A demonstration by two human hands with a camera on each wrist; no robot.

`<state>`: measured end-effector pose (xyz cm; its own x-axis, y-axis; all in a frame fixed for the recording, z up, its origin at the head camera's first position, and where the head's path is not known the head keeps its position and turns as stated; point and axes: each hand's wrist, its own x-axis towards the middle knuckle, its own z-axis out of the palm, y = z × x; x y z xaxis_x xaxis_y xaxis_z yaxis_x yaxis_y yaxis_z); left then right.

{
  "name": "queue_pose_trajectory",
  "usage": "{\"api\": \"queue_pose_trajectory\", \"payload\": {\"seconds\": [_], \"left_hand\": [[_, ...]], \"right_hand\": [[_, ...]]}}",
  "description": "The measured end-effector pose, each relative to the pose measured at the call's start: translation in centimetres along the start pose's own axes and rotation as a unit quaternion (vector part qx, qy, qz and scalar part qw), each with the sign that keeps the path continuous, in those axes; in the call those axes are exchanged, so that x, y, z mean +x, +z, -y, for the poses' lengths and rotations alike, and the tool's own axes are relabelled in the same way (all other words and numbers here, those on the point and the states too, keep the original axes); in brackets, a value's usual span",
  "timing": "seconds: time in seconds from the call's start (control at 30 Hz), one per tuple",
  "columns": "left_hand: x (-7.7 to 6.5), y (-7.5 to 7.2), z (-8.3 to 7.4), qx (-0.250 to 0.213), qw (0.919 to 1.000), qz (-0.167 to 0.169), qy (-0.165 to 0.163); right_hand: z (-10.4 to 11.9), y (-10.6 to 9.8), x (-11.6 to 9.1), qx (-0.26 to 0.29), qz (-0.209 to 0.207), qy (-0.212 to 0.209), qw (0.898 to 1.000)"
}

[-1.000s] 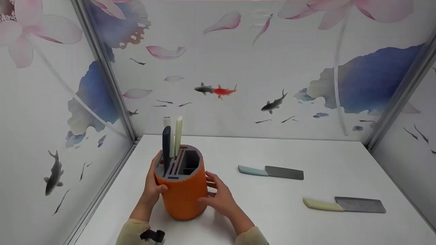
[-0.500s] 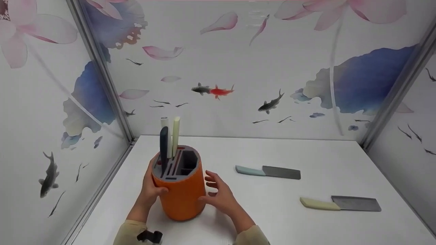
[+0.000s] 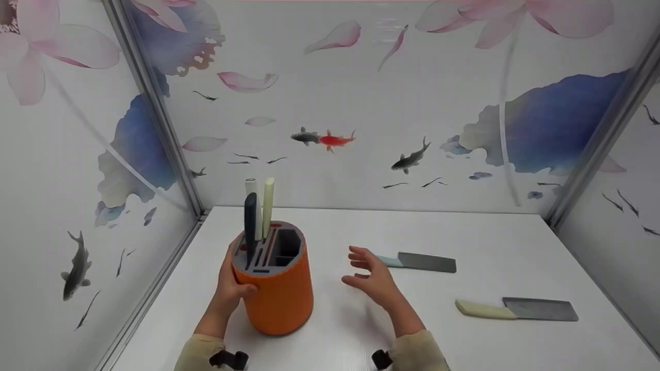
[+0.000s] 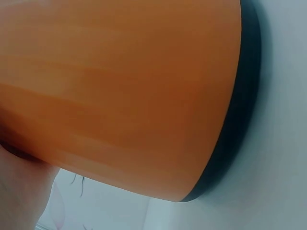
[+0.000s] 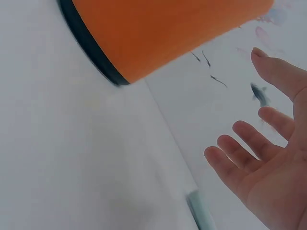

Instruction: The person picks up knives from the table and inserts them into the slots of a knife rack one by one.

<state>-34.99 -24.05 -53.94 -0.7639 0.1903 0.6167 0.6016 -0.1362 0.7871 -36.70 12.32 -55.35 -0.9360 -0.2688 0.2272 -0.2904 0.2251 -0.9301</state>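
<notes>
An orange knife block [image 3: 281, 301] with a grey slotted top stands upright on the white table, left of centre in the head view. Its dark base rim shows in the left wrist view. My left hand [image 3: 229, 288] grips its left side, thumb across the front and the other fingers hidden behind. Three handles rise from the slots: a dark blue one [image 3: 250, 216], a white one [image 3: 259, 221] and a pale yellow one [image 3: 268, 206]. My right hand [image 3: 379, 281] is apart from the block, fingers spread and relaxed, overlapping the handle of a light blue cleaver [image 3: 427, 262] in the head view.
A cleaver with a pale yellow handle [image 3: 484, 309] lies farther right and nearer on the table [image 3: 335, 350]. Printed panels with fish and lotus close off the back [image 3: 330, 175] and both sides, with metal posts at the corners.
My right hand has moved away from the knife block to the right, toward the light blue cleaver. My left hand stays on the block, which has not visibly moved on the table.
</notes>
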Motion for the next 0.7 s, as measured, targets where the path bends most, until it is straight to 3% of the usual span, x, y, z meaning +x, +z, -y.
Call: {"api": "queue_pose_trajectory", "payload": {"seconds": [0.1,0.27,0.7], "left_hand": [[0.0,0.1,0.1,-0.011,0.9999,-0.002,-0.003],[-0.1,0.2,0.0,-0.020,0.9998,-0.002,0.000],[0.0,0.2,0.1,-0.024,0.9997,0.001,0.000]], "right_hand": [[0.0,-2.4,-0.6,-0.040,-0.001,-0.004,0.999],[-0.4,-6.0,-1.7,-0.107,0.032,0.001,0.994],[-1.2,-13.8,-4.1,-0.215,-0.003,0.073,0.974]]}}
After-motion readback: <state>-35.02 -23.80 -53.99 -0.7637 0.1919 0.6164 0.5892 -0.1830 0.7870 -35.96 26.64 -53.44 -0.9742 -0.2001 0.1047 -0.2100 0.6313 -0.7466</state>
